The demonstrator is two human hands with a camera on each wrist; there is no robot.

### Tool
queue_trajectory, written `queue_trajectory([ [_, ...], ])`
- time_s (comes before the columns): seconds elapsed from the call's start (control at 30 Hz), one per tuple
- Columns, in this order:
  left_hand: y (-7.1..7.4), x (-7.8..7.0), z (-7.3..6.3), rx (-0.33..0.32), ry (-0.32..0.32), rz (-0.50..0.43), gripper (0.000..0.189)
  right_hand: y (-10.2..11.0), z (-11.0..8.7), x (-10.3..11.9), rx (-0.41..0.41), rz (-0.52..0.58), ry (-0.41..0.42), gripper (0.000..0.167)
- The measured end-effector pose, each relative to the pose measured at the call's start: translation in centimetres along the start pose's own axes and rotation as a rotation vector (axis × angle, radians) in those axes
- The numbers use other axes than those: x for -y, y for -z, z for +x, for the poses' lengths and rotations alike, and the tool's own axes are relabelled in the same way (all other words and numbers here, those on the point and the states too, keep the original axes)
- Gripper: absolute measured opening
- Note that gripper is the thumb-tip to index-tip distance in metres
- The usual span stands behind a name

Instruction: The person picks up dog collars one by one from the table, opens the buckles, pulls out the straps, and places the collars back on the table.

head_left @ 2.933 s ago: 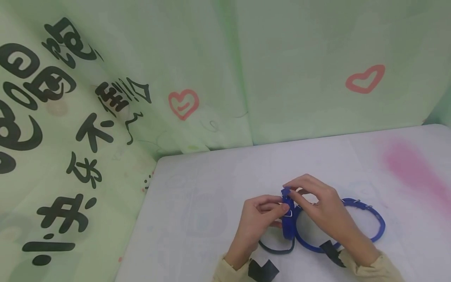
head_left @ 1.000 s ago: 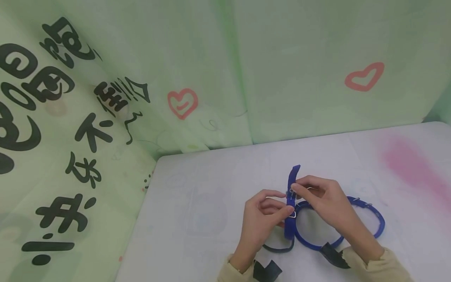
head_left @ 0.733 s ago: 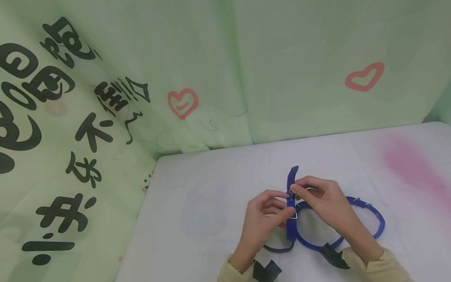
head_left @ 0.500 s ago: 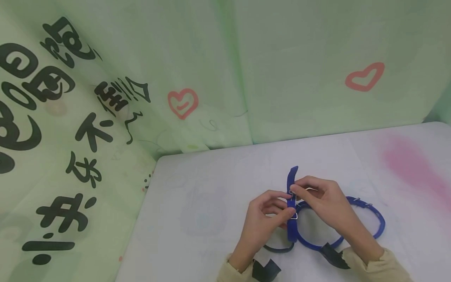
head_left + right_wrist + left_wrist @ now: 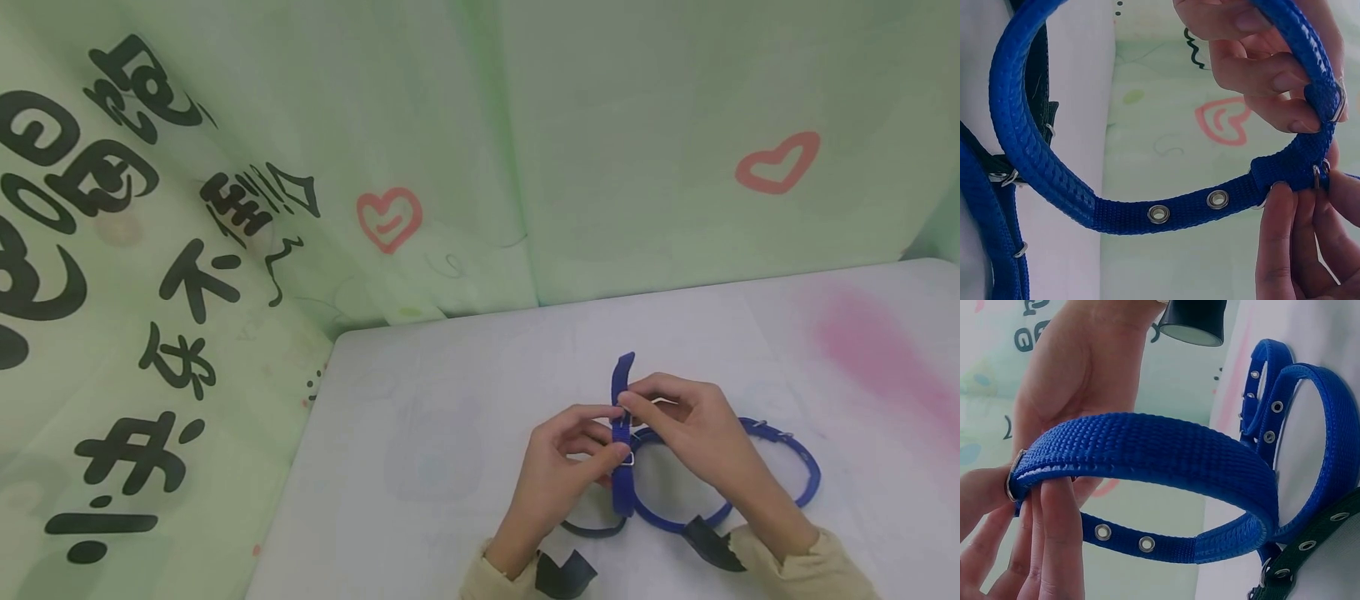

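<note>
Above the tabletop (image 5: 420,433), between both hands, I have a blue buckle collar (image 5: 623,492) held up edge-on to the head camera, its loop showing in the wrist views. Its metal buckle (image 5: 1320,177) is at the fingertips, with bare eyelets (image 5: 1217,199) along the strap to one side and a D-ring (image 5: 1338,103) to the other.

The left hand (image 5: 566,454) pinches the collar, thumb beside the D-ring and forefinger up near the buckle; the right hand (image 5: 690,429) pinches the strap at the buckle from the opposite side. Neither is free.

About three seconds ago only a short stub showed at the fingertips; now a long strap end (image 5: 622,375) stands up past them. I take that to mean the end has gone through the buckle and the work has come down to its pin. Fingers cover it, so I cannot tell whether the pin sits in an eyelet.

Right of the held collar lies a second blue collar (image 5: 667,526), with a third blue collar (image 5: 813,479) further out, both partly hidden by the right hand. Just left of it lies a dark green collar (image 5: 594,533). Well beyond it hangs a green curtain (image 5: 637,167).
</note>
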State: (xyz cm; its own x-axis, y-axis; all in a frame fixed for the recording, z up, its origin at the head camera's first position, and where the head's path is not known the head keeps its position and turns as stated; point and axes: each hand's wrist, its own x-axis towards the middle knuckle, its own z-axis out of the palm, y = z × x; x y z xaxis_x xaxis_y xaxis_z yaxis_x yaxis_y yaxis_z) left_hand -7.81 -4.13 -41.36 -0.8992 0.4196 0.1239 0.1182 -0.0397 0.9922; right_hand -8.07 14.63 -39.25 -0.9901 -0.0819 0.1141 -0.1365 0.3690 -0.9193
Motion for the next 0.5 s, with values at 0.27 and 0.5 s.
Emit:
queue_trajectory([
  [0.27, 0.11, -0.05, 0.0, 0.016, 0.043, 0.006, 0.032, 0.08, -0.01, 0.15, -0.005, -0.006, 0.009, 0.02],
  [0.5, 0.07, 0.06, 0.08, -0.01, 0.016, 0.008, 0.026, 0.27, -0.05, 0.13, -0.01, -0.017, 0.008, 0.019],
])
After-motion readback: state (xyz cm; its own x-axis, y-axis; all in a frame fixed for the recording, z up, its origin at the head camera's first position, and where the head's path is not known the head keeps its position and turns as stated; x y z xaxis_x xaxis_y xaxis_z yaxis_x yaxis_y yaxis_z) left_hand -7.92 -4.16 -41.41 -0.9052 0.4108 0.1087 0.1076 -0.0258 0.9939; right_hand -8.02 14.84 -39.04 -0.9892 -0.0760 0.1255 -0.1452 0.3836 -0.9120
